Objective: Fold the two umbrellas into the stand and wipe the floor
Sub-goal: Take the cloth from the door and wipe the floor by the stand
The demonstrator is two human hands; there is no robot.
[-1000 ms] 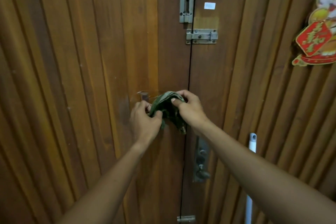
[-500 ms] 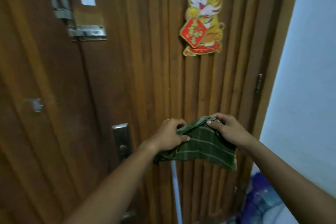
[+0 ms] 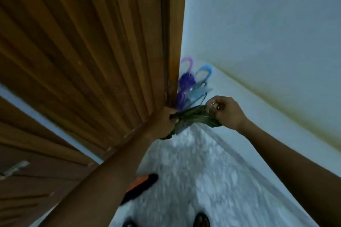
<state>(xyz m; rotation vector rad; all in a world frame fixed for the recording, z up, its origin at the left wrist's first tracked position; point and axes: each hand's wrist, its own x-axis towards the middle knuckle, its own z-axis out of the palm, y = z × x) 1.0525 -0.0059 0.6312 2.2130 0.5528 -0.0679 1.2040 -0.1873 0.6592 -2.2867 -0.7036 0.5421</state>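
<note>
A: Wooden door (image 3: 83, 46) on the left, pale wall (image 3: 258, 24) on the right, speckled floor (image 3: 184, 171) below. Where is the cloth?

B: Between the hands. The left hand (image 3: 164, 121) is closed on one bunched end of the cloth (image 3: 193, 118); the right hand (image 3: 227, 112) pinches the other end.

A: How will it handle?

B: Likely light, soft and limp; held at both ends it should spread flat for wiping.

A: And the umbrellas?

B: The purple umbrella (image 3: 185, 81) and the blue umbrella (image 3: 201, 86) stand folded in the corner, beyond the cloth. No stand is discernible.

Bare forearms, no sleeves; small ring (image 3: 218, 107) on the right hand (image 3: 227, 113)
</note>
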